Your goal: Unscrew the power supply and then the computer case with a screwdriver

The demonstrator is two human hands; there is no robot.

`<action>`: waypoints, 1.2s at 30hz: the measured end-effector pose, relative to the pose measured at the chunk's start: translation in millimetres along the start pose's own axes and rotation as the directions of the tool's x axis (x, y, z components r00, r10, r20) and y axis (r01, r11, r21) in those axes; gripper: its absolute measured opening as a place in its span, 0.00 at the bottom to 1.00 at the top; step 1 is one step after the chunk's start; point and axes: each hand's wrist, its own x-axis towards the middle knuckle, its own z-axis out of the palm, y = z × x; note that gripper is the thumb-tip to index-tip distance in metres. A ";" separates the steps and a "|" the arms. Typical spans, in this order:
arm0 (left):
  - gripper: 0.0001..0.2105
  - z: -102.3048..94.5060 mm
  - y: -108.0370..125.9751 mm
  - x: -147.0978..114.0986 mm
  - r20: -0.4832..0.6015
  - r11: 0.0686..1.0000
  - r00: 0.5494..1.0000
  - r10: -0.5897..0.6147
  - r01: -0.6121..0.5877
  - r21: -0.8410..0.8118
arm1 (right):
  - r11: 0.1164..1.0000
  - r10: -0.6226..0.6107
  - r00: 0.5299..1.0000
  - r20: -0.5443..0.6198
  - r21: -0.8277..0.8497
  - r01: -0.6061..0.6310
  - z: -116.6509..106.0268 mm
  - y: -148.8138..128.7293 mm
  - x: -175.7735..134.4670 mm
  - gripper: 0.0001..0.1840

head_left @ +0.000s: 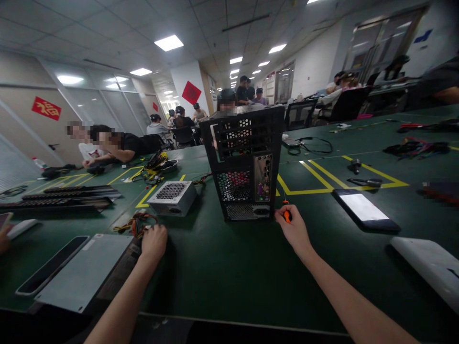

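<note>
A black computer case [211, 167] stands upright on the green table, its rear panel facing me. At the case's lower right corner, my right hand [296, 229] is closed around an orange-handled screwdriver [287, 216]; its thin shaft points up and away, and my fingertips are at the case edge. To the left, my left hand [154, 241] has its fingers curled down by a bundle of coloured cables [134, 223]. What those fingers grip is hidden. Beside that hand lies a grey metal box [88, 270], and farther back sits a power supply [174, 198] with a honeycomb grille.
Left are a phone [53, 265] and black metal strips [64, 198]. Right are a tablet-like device [366, 209], a white object [426, 263] and a black tool [366, 182]. Yellow tape [308, 192] marks the table. A person [122, 143] leans over its far left side.
</note>
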 end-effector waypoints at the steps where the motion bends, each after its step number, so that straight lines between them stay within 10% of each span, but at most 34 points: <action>1: 0.17 -2.3 -2.3 -2.0 0.086 1.000 0.996 -0.014 0.012 0.016 | 1.000 -0.001 1.000 -0.004 0.003 0.001 0.0 0.1 0.6 0.09; 5: 0.19 -1.8 -3.1 -5.6 0.195 1.000 0.981 -0.003 0.004 -0.004 | 0.999 -0.028 0.999 -0.033 0.017 0.028 -0.5 0.5 1.3 0.08; 13: 0.21 7.2 12.3 -39.4 -0.068 0.987 0.989 0.133 -0.138 -0.079 | 0.997 -0.057 0.996 -0.070 0.048 0.060 -9.6 2.0 -0.7 0.08; 23: 0.19 -58.6 160.3 -49.9 -0.247 0.693 0.825 0.508 -0.562 -0.451 | 0.995 -0.082 0.996 -0.025 -0.066 0.080 0.6 -6.8 -10.0 0.11; 29: 0.16 -55.0 179.6 -32.3 -0.345 0.511 0.767 0.541 -0.625 -0.590 | 0.993 -0.071 0.997 0.029 -0.094 0.073 -3.9 4.0 3.3 0.10; 36: 0.15 -15.8 117.3 54.6 -0.293 0.429 0.955 0.041 -0.282 -0.858 | 0.996 -0.078 0.984 0.157 -0.024 0.083 -5.1 8.1 18.5 0.09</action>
